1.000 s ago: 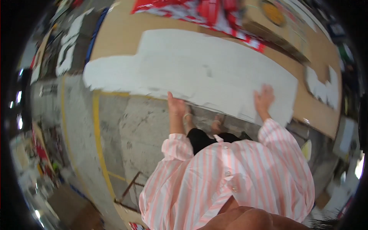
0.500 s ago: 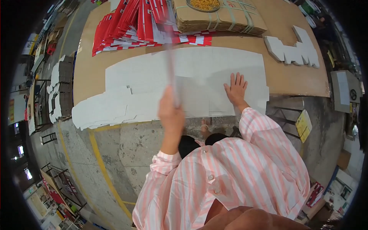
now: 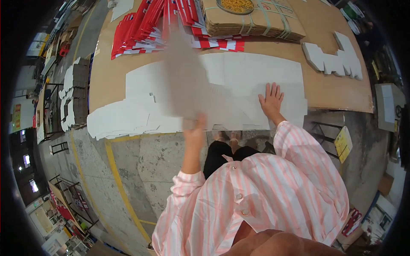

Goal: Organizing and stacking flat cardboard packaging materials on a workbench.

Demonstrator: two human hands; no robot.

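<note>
Left hand — gripping blurred sheet | long axis pointing forward | right hand — splayed

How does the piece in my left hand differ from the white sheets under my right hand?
The held piece looks greyish and blurred; the white sheets look paler and sharper. The held piece is up in your left hand; the white sheets lie flat on the table under your right hand.

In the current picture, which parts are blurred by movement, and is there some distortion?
Head view: motion smears the pale flat piece and, less, the left hand gripping it; head view: the right hand looks fairly sharp; head view: edges of the brown tabletop look curved.
</note>
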